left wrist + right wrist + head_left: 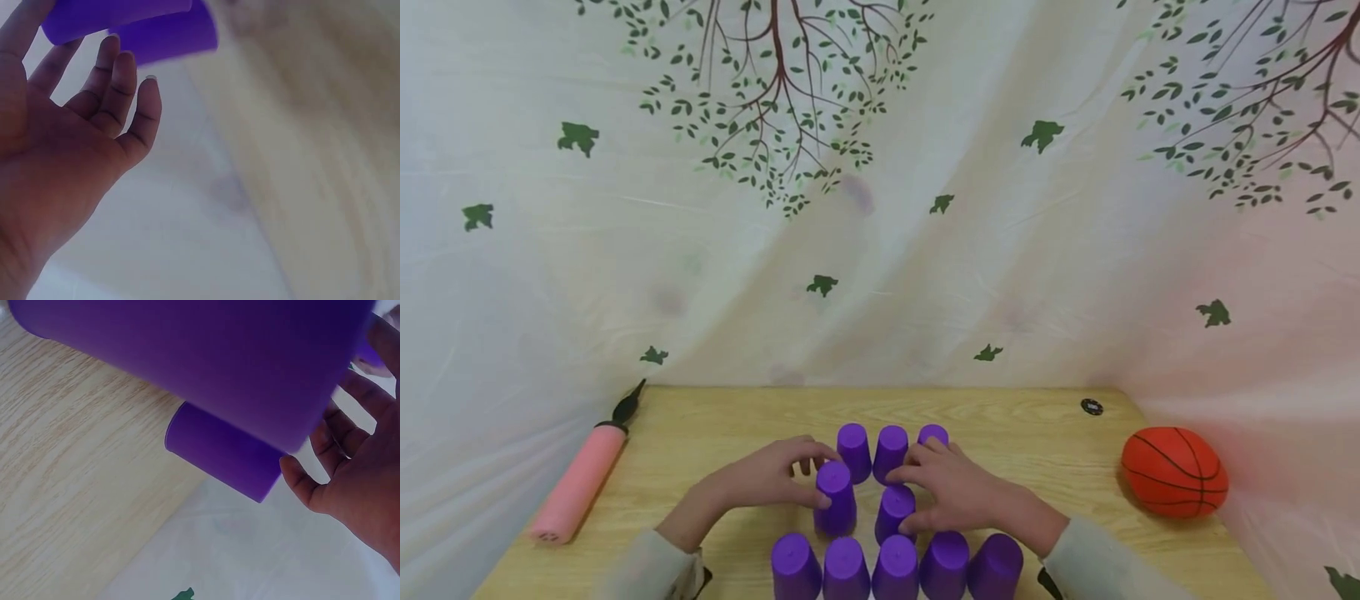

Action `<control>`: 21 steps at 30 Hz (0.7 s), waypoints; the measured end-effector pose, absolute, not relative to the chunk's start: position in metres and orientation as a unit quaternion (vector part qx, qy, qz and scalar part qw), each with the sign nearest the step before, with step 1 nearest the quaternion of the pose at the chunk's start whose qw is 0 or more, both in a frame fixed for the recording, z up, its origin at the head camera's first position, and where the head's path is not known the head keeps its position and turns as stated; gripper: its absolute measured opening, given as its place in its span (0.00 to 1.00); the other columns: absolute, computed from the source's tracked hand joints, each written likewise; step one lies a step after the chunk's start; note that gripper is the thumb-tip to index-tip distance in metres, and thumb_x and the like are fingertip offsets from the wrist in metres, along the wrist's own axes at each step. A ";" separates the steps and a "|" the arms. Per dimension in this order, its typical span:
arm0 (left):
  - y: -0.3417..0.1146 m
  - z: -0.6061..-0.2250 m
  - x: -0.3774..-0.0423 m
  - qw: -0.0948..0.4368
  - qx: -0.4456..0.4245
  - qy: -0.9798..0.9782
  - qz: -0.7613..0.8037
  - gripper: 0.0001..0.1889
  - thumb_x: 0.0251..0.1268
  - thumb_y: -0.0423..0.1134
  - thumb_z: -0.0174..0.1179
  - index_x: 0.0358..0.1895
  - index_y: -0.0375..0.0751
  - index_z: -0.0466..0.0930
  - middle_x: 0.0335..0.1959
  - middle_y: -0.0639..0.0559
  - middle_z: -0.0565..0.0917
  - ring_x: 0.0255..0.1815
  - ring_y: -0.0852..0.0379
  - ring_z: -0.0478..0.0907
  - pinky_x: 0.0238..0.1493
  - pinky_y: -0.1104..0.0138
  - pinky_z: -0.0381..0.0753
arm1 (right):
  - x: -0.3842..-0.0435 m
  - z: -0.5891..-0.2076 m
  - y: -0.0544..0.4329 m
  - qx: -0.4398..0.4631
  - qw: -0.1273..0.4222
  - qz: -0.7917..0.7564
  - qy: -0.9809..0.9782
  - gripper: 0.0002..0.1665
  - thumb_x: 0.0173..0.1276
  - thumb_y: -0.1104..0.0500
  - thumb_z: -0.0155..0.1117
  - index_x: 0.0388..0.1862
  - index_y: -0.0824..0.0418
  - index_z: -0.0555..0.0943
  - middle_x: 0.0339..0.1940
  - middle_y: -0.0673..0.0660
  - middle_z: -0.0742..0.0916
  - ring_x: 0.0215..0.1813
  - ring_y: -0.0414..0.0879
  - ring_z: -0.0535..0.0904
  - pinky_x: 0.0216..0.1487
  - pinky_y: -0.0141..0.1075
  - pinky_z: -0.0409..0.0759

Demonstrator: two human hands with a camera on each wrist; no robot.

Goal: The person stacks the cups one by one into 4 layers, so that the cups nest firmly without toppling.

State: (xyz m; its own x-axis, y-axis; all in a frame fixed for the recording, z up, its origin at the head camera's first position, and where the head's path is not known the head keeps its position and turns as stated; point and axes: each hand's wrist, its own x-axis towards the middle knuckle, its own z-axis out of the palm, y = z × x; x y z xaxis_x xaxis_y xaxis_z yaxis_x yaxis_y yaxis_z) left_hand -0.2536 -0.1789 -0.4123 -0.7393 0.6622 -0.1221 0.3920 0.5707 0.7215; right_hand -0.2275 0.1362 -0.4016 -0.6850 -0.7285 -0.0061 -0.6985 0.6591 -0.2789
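Observation:
Upside-down purple cups stand on the wooden table. My left hand (775, 477) holds a purple cup (837, 504) between thumb and forefinger, at the left of the middle row. Beside it, my right hand (958, 492) grips another purple cup (893, 512) near its top, its thumb on the near side. In the left wrist view, the other fingers of the left hand (75, 137) curl loosely beside the cup (112, 15). A large cup (200, 362) hides the thumb of the right hand (356, 450) in the right wrist view.
Behind the hands stand three purple cups (891, 454); several more cups (846, 571) line up in front. A pink hand pump (580, 483) lies at left. An orange basketball (1175, 472) and a black chip (1092, 407) are at right. A leaf-patterned sheet (737, 317) hangs behind.

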 end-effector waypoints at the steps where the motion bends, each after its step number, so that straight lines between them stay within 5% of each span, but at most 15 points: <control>1: -0.183 -0.408 -0.256 0.194 0.298 0.866 0.351 0.26 0.62 0.58 0.68 0.62 0.58 0.77 0.49 0.59 0.78 0.50 0.54 0.73 0.45 0.61 0.74 | -0.227 -0.401 0.136 -0.392 0.059 -0.127 0.909 0.33 0.60 0.36 0.72 0.62 0.47 0.81 0.54 0.46 0.81 0.52 0.41 0.66 0.50 0.40 0.65; 8: -0.204 -0.394 -0.271 0.168 0.272 0.879 0.354 0.27 0.63 0.54 0.68 0.63 0.50 0.77 0.52 0.53 0.78 0.53 0.45 0.73 0.47 0.58 0.75 | -0.228 -0.404 0.137 -0.386 0.064 -0.124 0.912 0.33 0.59 0.36 0.72 0.62 0.47 0.82 0.53 0.46 0.81 0.52 0.41 0.66 0.49 0.39 0.64; 21: -0.213 -0.411 -0.284 0.137 0.244 0.899 0.338 0.29 0.61 0.56 0.69 0.63 0.49 0.78 0.51 0.51 0.79 0.53 0.45 0.74 0.47 0.58 0.75 | -0.230 -0.408 0.134 -0.386 0.065 -0.125 0.912 0.33 0.58 0.36 0.73 0.60 0.46 0.82 0.54 0.46 0.81 0.53 0.41 0.67 0.51 0.41 0.66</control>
